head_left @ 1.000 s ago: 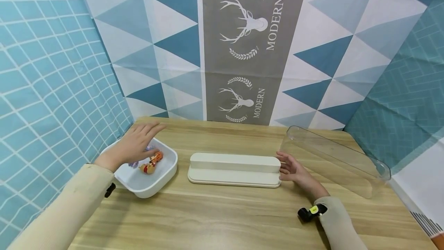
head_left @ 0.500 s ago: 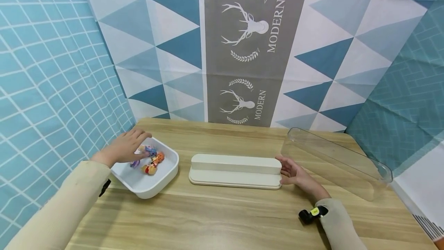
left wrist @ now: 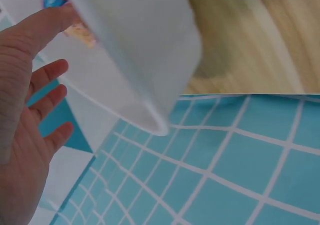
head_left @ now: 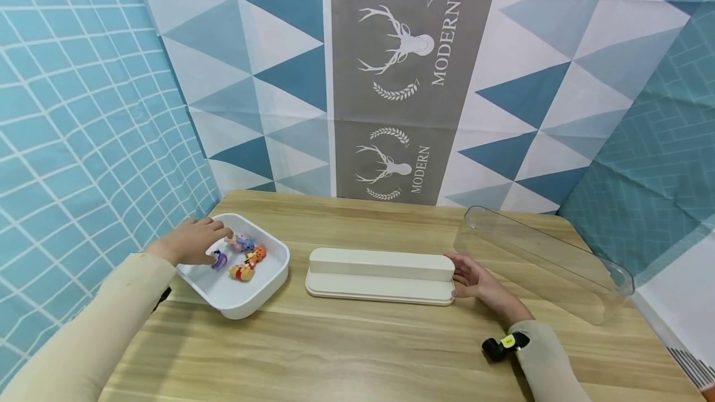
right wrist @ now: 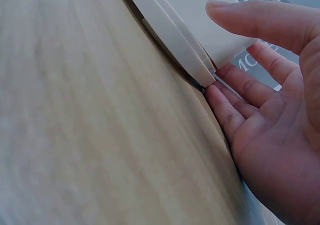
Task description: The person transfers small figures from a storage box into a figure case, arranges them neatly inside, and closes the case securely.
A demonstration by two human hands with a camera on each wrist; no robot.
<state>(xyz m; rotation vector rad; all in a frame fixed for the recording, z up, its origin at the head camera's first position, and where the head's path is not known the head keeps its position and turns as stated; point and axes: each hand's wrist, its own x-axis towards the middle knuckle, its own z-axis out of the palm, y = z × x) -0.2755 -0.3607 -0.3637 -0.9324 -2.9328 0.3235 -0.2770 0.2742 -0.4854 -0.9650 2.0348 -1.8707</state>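
My left hand [head_left: 192, 241] hovers over the left side of a white tub [head_left: 246, 303], its fingers spread and holding nothing. Small toy figurines lie inside: a purple one [head_left: 219, 259] by my thumb, a blue-and-purple one [head_left: 241, 242] near the fingertips, an orange one [head_left: 257, 254] and a yellow one in red [head_left: 242, 272]. Right of the tub stands a long cream stepped stand [head_left: 380, 281]. At its right end my right hand [head_left: 473, 279] rests, fingertips touching the edge of the base. In the right wrist view the thumb [right wrist: 250, 17] is apart from the other fingers.
A long transparent cover [head_left: 536, 265] lies at the right on the wooden table [head_left: 357, 352], beyond my right hand. Patterned cloth [head_left: 279, 79] hangs behind the table, and blue tiled-print cloth [head_left: 72, 141] rises close along the left side.
My left hand has drawn back leftward and down a little over the tub, uncovering more of the figurines. My right hand stays at the stand's end.
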